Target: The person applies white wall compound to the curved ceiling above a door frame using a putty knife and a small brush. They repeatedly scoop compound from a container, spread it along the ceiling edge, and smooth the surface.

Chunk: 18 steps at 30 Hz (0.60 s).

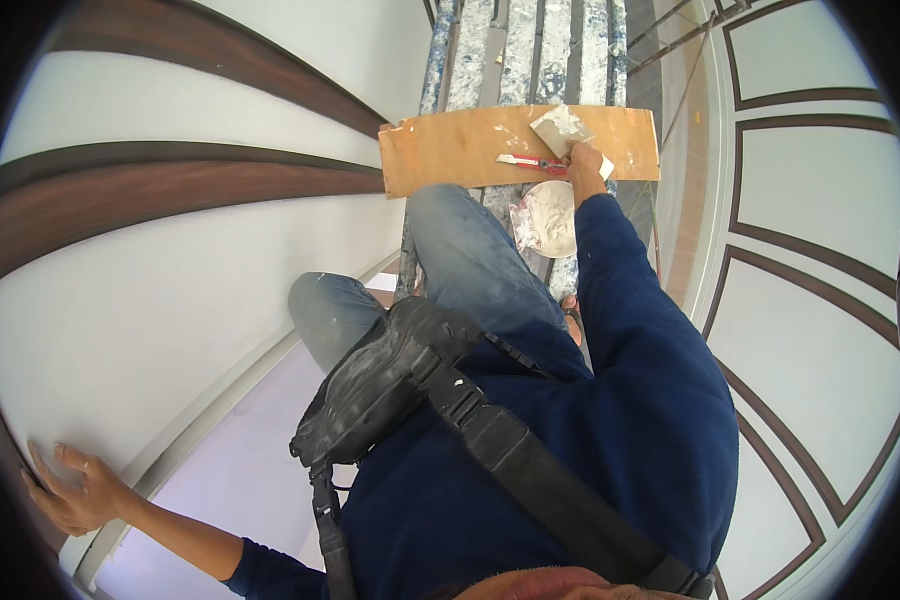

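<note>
One spread-fingered left grip (pixel 80 497) is nearest me, at the white wall (pixel 150 320), well left of the wooden board (pixel 440 158) and on its near side. Just short of the board, I see a round tub (pixel 544 251) holding pale paste (pixel 555 214). Over the board, my right grip (pixel 584 163) clasps a paste-smeared scraper (pixel 558 128), a red cutter (pixel 530 162) lying beside it. Beyond the board run paint-spattered slats (pixel 518 60).

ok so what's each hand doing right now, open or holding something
Left hand: open, fingers spread, at the wall.
Right hand: closed, holding the scraper.
</note>
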### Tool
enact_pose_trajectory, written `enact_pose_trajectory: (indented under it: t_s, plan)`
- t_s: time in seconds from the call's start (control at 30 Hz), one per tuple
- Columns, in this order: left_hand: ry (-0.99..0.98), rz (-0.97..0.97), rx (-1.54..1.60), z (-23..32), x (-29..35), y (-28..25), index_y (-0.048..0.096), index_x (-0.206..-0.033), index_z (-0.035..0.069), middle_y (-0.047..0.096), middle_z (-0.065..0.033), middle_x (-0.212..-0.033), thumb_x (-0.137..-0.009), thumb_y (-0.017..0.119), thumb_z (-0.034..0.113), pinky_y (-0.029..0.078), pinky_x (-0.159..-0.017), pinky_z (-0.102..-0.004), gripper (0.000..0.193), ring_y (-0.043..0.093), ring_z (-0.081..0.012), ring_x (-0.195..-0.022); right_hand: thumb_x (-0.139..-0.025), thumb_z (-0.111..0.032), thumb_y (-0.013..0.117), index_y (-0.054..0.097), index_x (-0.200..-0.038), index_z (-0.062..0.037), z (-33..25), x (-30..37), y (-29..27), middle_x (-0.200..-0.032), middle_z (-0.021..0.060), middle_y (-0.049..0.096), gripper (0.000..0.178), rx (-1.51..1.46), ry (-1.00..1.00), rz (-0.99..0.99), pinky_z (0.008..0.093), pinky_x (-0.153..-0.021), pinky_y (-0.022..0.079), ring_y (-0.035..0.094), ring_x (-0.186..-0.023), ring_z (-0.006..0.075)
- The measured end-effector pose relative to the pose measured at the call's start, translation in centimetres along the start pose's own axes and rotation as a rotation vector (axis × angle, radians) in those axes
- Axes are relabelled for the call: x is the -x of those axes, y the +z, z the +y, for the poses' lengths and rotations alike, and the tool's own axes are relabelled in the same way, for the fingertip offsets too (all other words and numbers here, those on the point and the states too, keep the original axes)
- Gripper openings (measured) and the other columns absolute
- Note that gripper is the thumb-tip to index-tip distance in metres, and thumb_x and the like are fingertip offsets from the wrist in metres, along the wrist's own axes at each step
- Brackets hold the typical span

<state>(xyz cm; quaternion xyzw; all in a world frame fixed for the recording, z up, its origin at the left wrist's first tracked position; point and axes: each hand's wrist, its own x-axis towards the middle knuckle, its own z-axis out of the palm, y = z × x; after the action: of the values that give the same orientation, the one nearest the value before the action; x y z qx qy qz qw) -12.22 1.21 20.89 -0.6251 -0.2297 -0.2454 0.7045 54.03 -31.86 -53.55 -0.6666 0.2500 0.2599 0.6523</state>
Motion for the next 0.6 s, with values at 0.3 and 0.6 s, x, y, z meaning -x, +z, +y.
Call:
enact_pose_trajectory:
  t_s: [0.3, 0.6]
  plan:
    - [0.007, -0.053, 0.131, 0.8, -0.4, 0.0, 0.078, -0.117, 0.026, 0.073, -0.0005, -0.128, -0.092, 0.072, 0.033, 0.054, -0.091, -0.0384, 0.026, 0.071, -0.0226, -0.110, -0.082, 0.005, 0.070, 0.068, -0.103, -0.0055, -11.1, 22.7, 1.6, -0.101, 0.0122, 0.066, 0.023, 0.467, -1.382, 0.043, 0.0409, -0.088, 0.050, 0.063, -0.097, 0.0319]
    - [-0.174, -0.119, 0.329, 4.8, -1.6, -3.8, 0.072, -0.130, 0.024, 0.062, -0.0037, -0.146, -0.089, 0.072, 0.023, 0.041, -0.110, -0.0457, 0.041, 0.057, -0.0263, -0.133, -0.076, 0.011, 0.070, 0.071, -0.103, -0.0117, -15.9, 32.7, 7.3, -0.102, 0.0118, 0.065, 0.035, 0.288, -1.693, -0.145, 0.0419, -0.087, 0.050, 0.062, -0.099, 0.0327]
